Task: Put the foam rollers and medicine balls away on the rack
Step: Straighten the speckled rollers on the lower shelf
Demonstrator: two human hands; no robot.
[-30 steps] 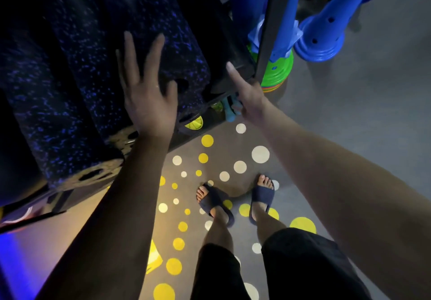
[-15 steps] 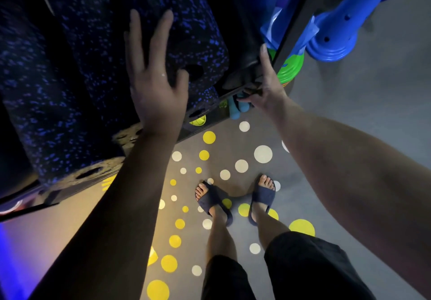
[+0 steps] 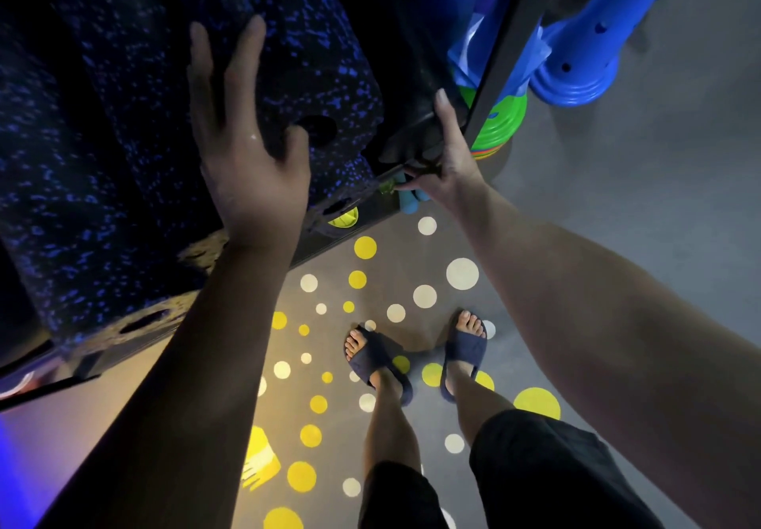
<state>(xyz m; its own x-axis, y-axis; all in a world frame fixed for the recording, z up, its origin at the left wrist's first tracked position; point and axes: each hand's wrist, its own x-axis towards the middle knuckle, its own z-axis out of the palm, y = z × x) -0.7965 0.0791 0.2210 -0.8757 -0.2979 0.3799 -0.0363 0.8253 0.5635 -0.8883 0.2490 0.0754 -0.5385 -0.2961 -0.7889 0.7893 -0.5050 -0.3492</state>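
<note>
Resting flat on speckled cylindrical foam rollers (image 3: 136,125), left hand (image 3: 247,158) splays.

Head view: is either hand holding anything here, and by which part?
The right hand grips the rack at its front corner edge. The left hand lies open on a speckled foam roller, not closed around it.

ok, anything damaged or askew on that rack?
The foam rollers lie side by side, none askew. Their near ends look chipped and worn, pale where the foam shows through. The left hand lies flat on one; the right hand grips the rack frame.
</note>
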